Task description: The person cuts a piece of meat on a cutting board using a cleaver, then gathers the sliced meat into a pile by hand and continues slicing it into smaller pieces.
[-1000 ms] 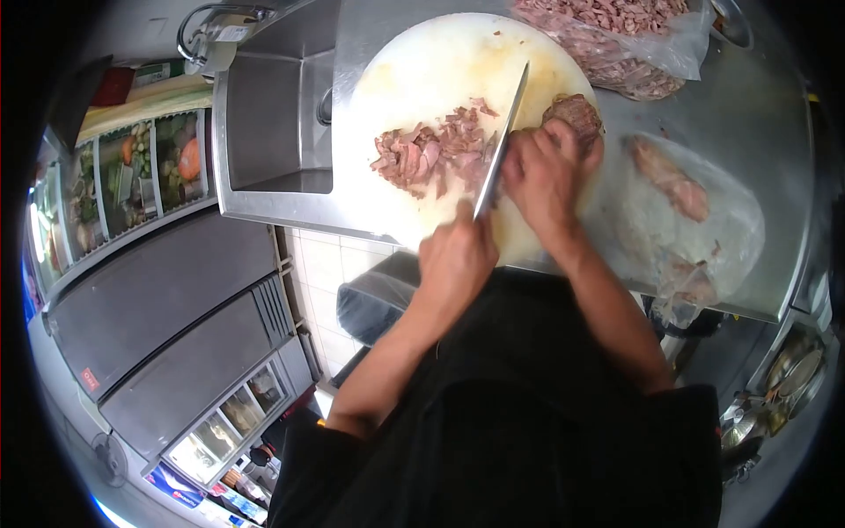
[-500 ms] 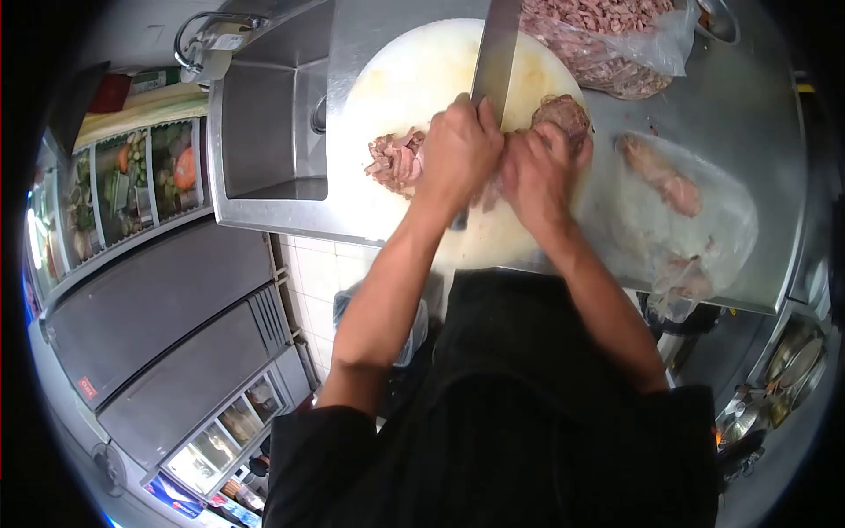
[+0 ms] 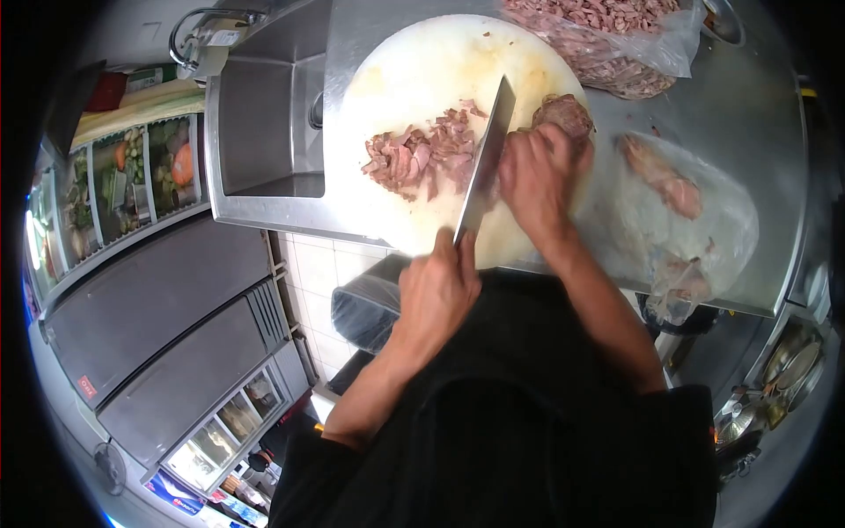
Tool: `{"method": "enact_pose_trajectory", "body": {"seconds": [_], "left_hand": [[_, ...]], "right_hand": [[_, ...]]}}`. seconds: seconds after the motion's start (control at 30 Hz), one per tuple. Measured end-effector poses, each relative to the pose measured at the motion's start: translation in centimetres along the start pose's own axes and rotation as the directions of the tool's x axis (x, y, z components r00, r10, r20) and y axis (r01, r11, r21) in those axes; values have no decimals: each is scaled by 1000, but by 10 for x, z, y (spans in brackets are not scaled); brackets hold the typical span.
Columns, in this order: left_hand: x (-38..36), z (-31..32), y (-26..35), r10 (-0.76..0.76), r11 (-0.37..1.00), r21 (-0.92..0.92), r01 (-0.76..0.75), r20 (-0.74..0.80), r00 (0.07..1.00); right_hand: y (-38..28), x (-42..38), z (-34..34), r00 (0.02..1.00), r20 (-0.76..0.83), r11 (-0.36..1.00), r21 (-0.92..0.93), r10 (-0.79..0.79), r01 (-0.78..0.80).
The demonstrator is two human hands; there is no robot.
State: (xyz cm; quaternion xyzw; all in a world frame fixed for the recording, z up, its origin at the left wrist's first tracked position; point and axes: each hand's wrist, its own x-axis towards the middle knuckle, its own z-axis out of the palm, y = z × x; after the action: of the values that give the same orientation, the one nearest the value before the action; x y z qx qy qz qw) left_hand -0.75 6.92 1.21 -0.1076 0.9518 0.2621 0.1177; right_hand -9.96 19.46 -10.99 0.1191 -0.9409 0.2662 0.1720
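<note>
My left hand grips the handle of a kitchen knife, near the front edge of the round white cutting board. Its long blade points away from me, tilted slightly to the right. Close to the blade's right side, my right hand has its fingers closed over a browned piece of meat, which shows beyond the knuckles. Sliced pinkish meat lies in a loose heap left of the blade. The fingers hide part of the meat in my right hand.
A plastic bag of chopped meat sits at the back right. Another meat piece rests on clear plastic on the steel counter. Left is a sink; below the counter edge stands a lined bin.
My left hand has drawn the knife back toward me, from the board's middle to its front edge. More sliced meat is visible left of the blade. My right hand stays on the meat.
</note>
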Motion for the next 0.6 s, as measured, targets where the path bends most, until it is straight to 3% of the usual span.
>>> {"method": "enact_pose_trajectory", "body": {"seconds": [0.13,0.2,0.27,0.4,0.47,0.6], "left_hand": [[0,9,-3,6,998,68,-6,-1,1000],[31,18,1,57,998,-15,-58,-43,997],[44,27,2,124,992,20,-123,-130,984],[7,19,-8,-3,999,-35,2,-15,1000],[-1,29,-20,13,998,-61,-14,-14,1000],[83,44,3,189,982,45,-184,-239,952]], "right_hand": [[0,1,-1,1000,20,1000,-31,-6,7],[0,0,3,1000,7,1000,-25,-1,1],[0,0,5,1000,4,1000,-25,1,-1],[1,2,4,1000,-9,1000,-27,4,-4],[-1,0,2,1000,10,999,-51,9,-8],[-1,0,0,1000,8,1000,-31,-7,7]]}}
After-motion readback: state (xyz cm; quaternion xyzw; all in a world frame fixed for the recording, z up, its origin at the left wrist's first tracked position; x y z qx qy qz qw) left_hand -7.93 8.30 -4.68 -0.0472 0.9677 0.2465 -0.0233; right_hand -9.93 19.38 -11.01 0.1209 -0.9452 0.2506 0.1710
